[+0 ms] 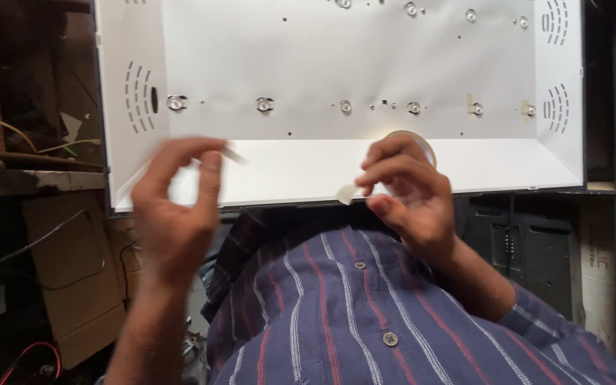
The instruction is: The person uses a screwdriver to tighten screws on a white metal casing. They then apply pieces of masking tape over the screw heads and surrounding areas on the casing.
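While both hands hover at the near edge of the white panel (336,64): the scene reads as follows.
Left hand (176,207): raised just before the panel's near edge, blurred; thumb and forefinger pinch a small pale strip of tape (235,154), the other fingers curled loosely.
Right hand (408,192): also at the panel's near edge, to the right of the left hand; fingers closed around a roll of tape (415,142), of which only the upper rim shows.
Tape end (348,192): a short pale tab sticks out beside the right thumb, over the panel's near edge.
Panel: shallow white metal tray with raised sides, slotted vents, and a row of small round lenses (264,105) across its middle.
Shirt (365,314): striped, buttoned, below the panel.
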